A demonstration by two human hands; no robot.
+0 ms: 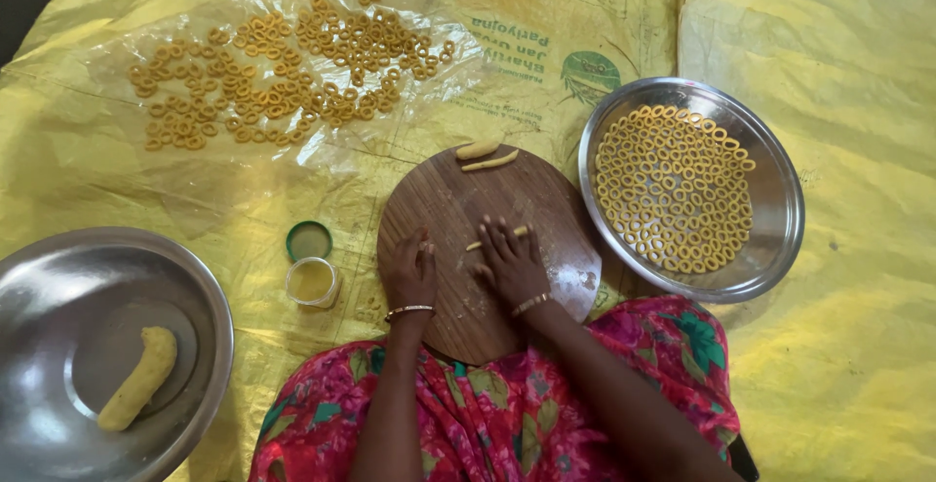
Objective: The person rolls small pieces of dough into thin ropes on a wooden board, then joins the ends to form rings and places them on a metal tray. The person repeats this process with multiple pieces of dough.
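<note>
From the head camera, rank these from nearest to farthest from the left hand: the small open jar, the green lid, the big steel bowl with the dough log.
From the left hand:
1. Small open jar of yellow liquid, just to its left.
2. Round green lid, beyond the jar.
3. Large steel bowl holding the yellow dough log, far left.

Right hand (512, 263) lies flat over a thin dough strip (519, 231), so only the strip's ends peek out from under the fingers. Left hand (413, 272) covers whatever sits beneath it on the board (448, 199). The board's near edge vanishes under the pink dress (487, 414). The bowl (58, 277) runs off the left and bottom edges.
</note>
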